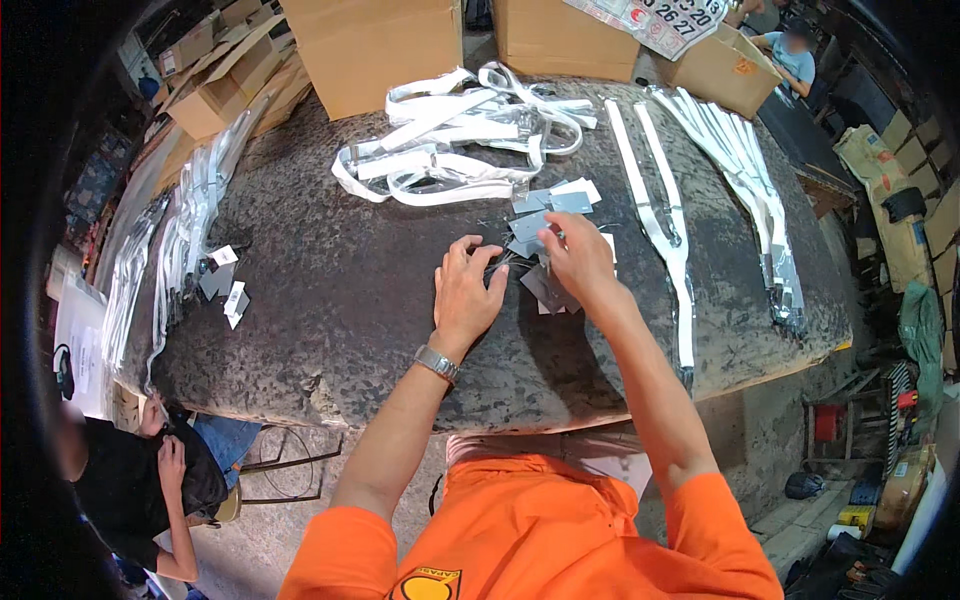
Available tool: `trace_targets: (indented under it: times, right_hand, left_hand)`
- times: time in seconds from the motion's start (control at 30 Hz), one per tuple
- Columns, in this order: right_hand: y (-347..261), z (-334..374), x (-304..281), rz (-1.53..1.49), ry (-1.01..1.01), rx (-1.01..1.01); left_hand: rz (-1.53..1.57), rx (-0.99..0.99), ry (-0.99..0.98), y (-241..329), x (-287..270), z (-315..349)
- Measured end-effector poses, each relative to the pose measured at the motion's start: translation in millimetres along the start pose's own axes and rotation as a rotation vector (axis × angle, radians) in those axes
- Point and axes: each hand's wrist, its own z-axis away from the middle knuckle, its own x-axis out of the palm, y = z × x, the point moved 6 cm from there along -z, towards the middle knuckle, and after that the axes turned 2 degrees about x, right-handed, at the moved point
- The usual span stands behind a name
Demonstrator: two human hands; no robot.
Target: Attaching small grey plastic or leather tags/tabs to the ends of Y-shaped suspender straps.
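Note:
Grey and white hang tags lie in a loose pile on the dark, worn tabletop, with thin dark strings running from their left side. My left hand, a metal watch at its wrist, curls its thumb and forefinger round these strings. Over the right of the pile my right hand pinches the edge of a grey tag; its fingertips are partly hidden. Beyond both hands is a tangled heap of white straps in clear wrapping. One wrapped white strap lies to the right, forked at its far end.
Bundles of wrapped white straps lie at the left and far right. More tags sit by the left bundle. Cardboard boxes line the far edge. One person sits at lower left, another at far right.

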Motion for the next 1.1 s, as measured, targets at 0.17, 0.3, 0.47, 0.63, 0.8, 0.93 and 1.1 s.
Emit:
trace_targets:
  times: [0.17,0.3,0.47,0.63,0.8,0.93,1.1]
  right_hand:
    - [11.3,-35.2,34.9,0.122,-0.152,0.014]
    - [21.8,-43.9,40.8,0.113,-0.328,0.078]
    - [-4.9,-38.7,27.4,0.224,-0.085,-0.245]
    - [-18.1,-36.4,53.7,0.235,-0.181,-0.328]
    - [-17.6,-38.2,77.4,0.317,-0.225,-0.338]
    - [-25.1,-49.2,84.8,0.310,-0.177,-0.383]
    - [-47.2,-46.0,92.0,0.409,-0.158,-0.554]
  left_hand:
    - [0.001,-0.005,0.006,-0.2,-0.4,-2.7]
    - [0.009,-0.012,0.010,-2.3,-1.1,-2.2]
    - [-0.005,-0.020,-0.010,-0.3,-2.5,-2.0]
    - [-0.002,-0.015,-0.001,-0.7,-1.0,-1.8]
    - [0.018,-0.004,0.004,-0.8,-2.0,-1.5]
    - [0.007,0.010,0.002,-1.4,-2.0,-3.3]
    - [-0.032,0.028,-0.001,3.5,-5.5,-4.2]
